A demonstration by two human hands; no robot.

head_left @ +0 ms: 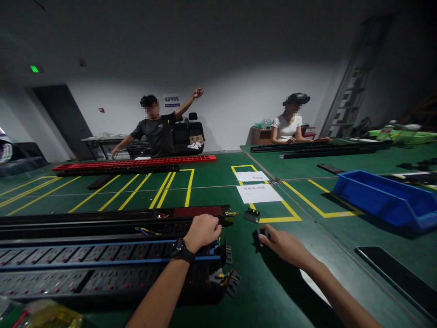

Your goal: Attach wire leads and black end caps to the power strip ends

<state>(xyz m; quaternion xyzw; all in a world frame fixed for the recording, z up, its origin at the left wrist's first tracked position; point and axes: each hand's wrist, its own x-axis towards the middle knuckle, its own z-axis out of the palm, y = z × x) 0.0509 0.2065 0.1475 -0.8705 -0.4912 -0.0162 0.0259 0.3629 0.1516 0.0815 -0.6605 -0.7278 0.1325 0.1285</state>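
Several long black power strips (112, 279) with rows of sockets and red dots lie side by side on the left. My left hand (203, 231), with a black watch at the wrist, is closed over the right end of one power strip, its fingertips mostly hidden. Coloured wires and loose black end pieces (232, 283) hang from the strip ends. In my right hand (285, 245) a small black end piece (260, 238) is pinched just above the table. A similar black piece (251, 215) with yellow-green bits lies just beyond it.
A blue bin (385, 198) and a dark phone-like slab (399, 278) are on the right of the green table (327, 255). Two white paper sheets (260, 194) lie ahead. A red rail (136, 163) lies farther back. Two people (159, 136) are across the table.
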